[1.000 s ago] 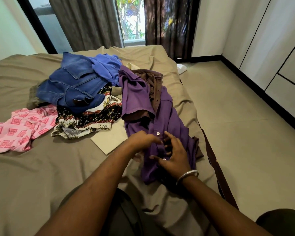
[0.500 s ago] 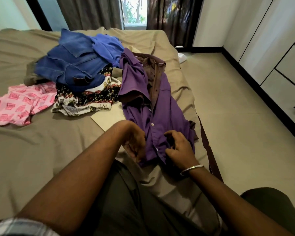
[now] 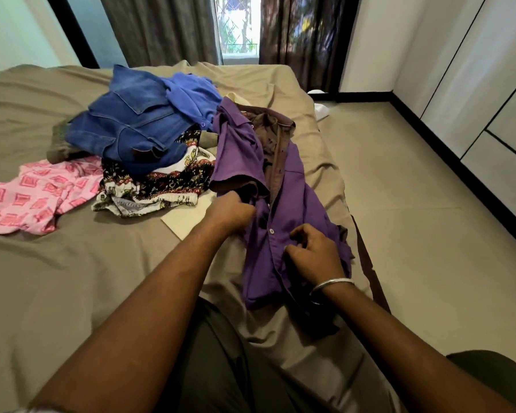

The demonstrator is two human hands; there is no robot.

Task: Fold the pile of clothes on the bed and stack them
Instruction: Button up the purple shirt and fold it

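Observation:
A purple button shirt (image 3: 292, 204) lies stretched along the right side of the bed (image 3: 72, 278), its collar end on the pile. My left hand (image 3: 230, 211) grips the shirt's left front edge with curled fingers. My right hand (image 3: 313, 253), with a metal bangle at the wrist, pinches the button placket lower down. Behind them is the pile: a blue denim garment (image 3: 131, 126), a bright blue shirt (image 3: 191, 93), a dark patterned garment (image 3: 161, 183) and a brown garment (image 3: 274, 129) under the purple shirt.
A pink patterned cloth (image 3: 33, 195) lies spread at the left. A cream folded piece (image 3: 188, 217) sits beside my left hand. The bed's right edge drops to a tiled floor (image 3: 414, 234). White wardrobe doors (image 3: 489, 99) line the right wall; curtains (image 3: 161, 28) hang behind.
My left hand has moved from the shirt's lower hem up to its left front edge. My right hand has shifted slightly up the placket. The camera has tilted up.

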